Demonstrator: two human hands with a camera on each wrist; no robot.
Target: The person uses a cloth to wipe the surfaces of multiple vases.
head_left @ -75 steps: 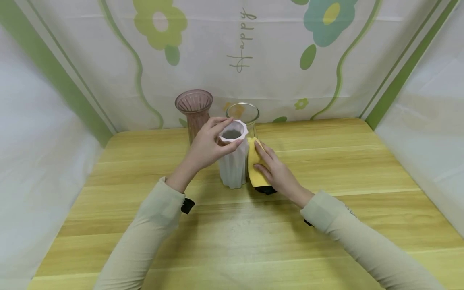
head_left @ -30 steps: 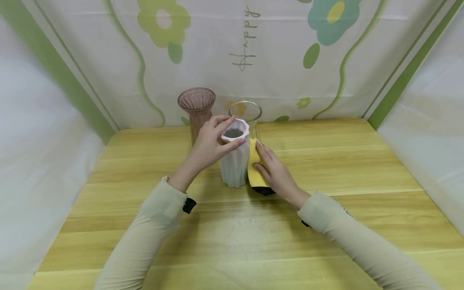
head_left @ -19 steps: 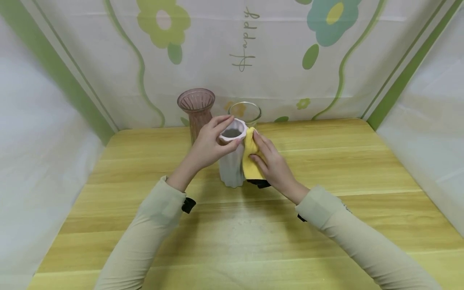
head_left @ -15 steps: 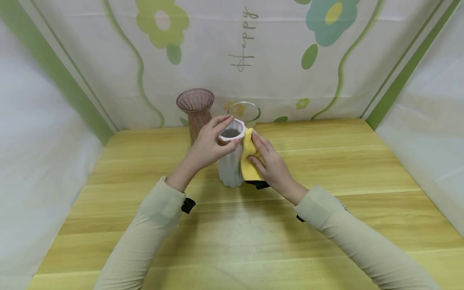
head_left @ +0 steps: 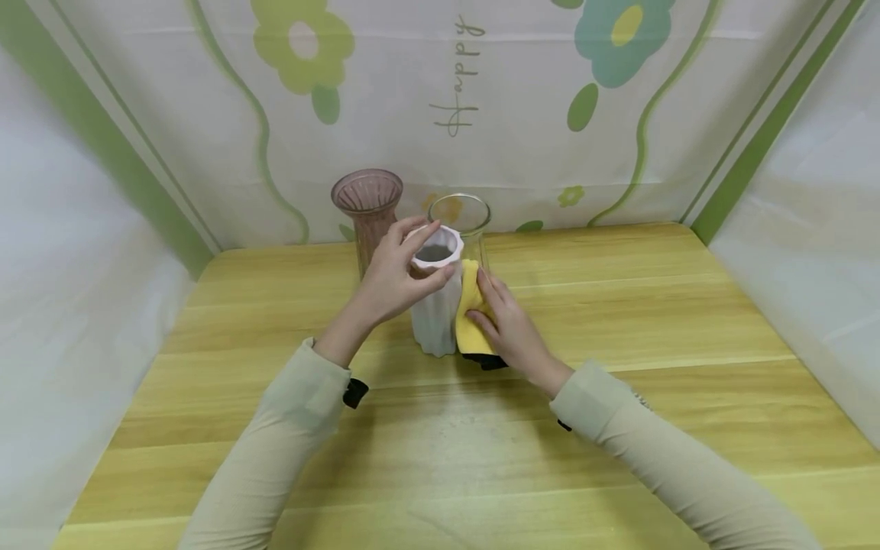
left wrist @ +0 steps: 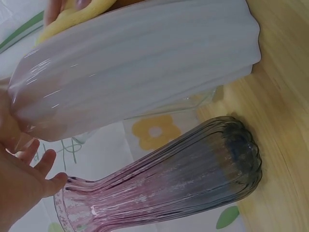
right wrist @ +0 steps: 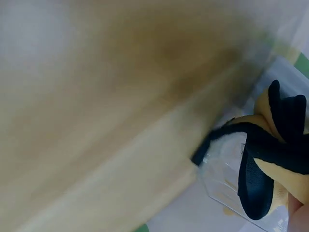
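A white fluted vase (head_left: 435,321) stands upright on the table, its pinkish rim at the top. My left hand (head_left: 393,281) holds it by the rim, thumb on the near side and fingers on the far side. In my right hand (head_left: 519,334) is a folded yellow cloth (head_left: 470,330) with black on its other side, pressed along the vase's right flank. The right wrist view shows the bunched cloth (right wrist: 280,154) with its black face and edging. In the left wrist view, the white vase (left wrist: 135,67) fills the top, with yellow cloth (left wrist: 77,20) behind its edge.
A purple ribbed glass vase (head_left: 370,221) stands behind my left hand. A clear glass vase (head_left: 474,246) is just behind the white one, partly hidden. The wooden table (head_left: 653,321) ends at a printed curtain (head_left: 399,99), with white sheets on both sides.
Over the last half second my right hand and the cloth have slid down the vase's side from near the rim. The left hand keeps its hold on the rim.
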